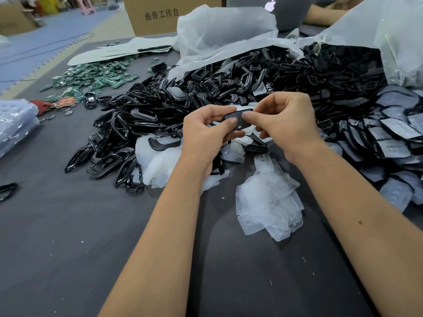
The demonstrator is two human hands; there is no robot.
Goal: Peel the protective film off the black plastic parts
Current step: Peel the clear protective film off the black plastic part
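A small black plastic part [238, 120] is held up between both hands above the table's middle. My left hand [206, 131] grips its left end with thumb on top and fingers curled beneath. My right hand [286, 124] pinches its right upper edge with thumb and forefinger; a pale bit of film shows at that edge. Peeled clear films [270, 202] lie in a heap just below my hands. Film-covered black parts [393, 138] are stacked at the right.
A big pile of black frames [142, 124] spreads left and behind my hands, spilling from white plastic bags [219, 35]. Green circuit boards [96, 76] lie at the far left. A cardboard box [151, 17] and a laptop [290, 10] stand at the back.
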